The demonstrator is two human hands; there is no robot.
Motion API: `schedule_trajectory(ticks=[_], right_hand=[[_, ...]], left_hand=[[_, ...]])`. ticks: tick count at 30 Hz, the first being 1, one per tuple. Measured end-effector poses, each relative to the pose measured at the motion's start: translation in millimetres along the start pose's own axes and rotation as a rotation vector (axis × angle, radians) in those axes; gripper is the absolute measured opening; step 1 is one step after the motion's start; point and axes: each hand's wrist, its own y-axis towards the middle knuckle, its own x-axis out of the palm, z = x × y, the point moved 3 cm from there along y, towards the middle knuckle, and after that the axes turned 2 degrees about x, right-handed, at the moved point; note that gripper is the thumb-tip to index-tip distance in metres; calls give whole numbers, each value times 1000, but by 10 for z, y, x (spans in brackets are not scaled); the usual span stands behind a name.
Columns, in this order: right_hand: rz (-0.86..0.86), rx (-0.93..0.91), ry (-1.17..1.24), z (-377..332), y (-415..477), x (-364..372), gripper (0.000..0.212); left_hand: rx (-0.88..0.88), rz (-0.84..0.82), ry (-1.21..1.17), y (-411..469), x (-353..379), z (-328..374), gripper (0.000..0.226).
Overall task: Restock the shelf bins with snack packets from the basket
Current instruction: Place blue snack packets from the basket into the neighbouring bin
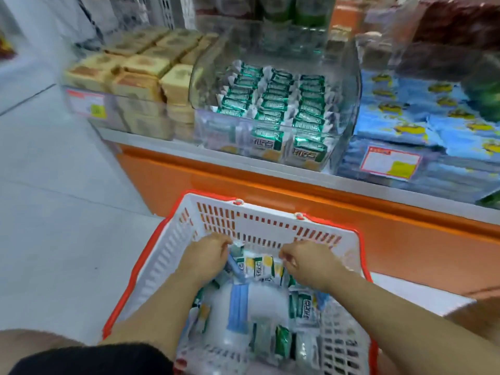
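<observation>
1. Left hand (208, 255) and right hand (308, 263), fingers curled, clamping a row of snack packets (259, 266) between them at the basket (162, 261) far end.
2. Row's long axis left-right; matching bin (347, 117) straight ahead, farther, higher.

A pale grey tiled floor (54, 185) spreads to the left of a shop display, its joints showing as thin dark lines. The display stands on a glossy orange plinth (243, 190), capped by a grey ledge (162, 144) that runs off to the right. White slotted crates (167, 9) rise at the back, blurred. The light is flat and even, with soft glints on the orange panel.
</observation>
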Motion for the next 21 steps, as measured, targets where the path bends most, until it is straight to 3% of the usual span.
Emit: schedule_trajectory(ticks=[3,5,11,13,18,21], right_hand=[[-203,21,43,-45,156,373,31],[-302,49,82,-74,243,549,32],[-411,72,151,-53,404,792,34],[-424,75,177,-36,402,853,38],[-444,82,209,21,396,911,38],[-394,101,223,19,420,857,33]], left_hand=[[-52,-178,-23,-6,413,-178,24],[-48,-262,-63,54,681,-165,34],[-137,-410,0,281,1166,-104,49],[-120,-468,54,276,1254,-84,42],[-203,-473,-70,327,1328,-179,31],[-336,-332,-219,272,1148,-265,29]])
